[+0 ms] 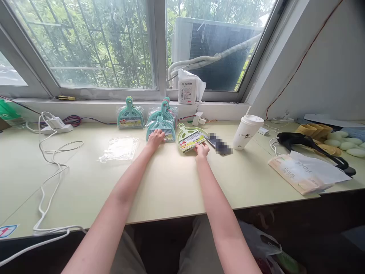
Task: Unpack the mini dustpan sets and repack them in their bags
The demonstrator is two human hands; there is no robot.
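Holding at the lower right edge, and just right of centre in the frame, it's the right hand point(202, 149) on the pale green dustpan set point(191, 138), fingers closed around that corner! The set sits tilted, its looped handle pointing up towards the window, a printed label and a row of dark bristles across its front. And over to the left, the left hand point(156, 139) lies against the front teal dustpan set point(160, 125), fingers bent over its lower part; whether it truly grips or merely rests, I can't tell from here.

Now, the handling: these look like thin moulded plastic, so light and fairly stiff, and unlikely to break from a modest knock. The glossy film around the teal one could be slippery and crinkle under the fingers. For a sure hold, the narrow handle at the top looks best, or the pan's firm rim; the bristles and label would be poorer choices.

Left of centre, clear plastic bags point(119, 148) lie flat on the worktop point(165, 190); to the right stands a white cup point(246, 131).
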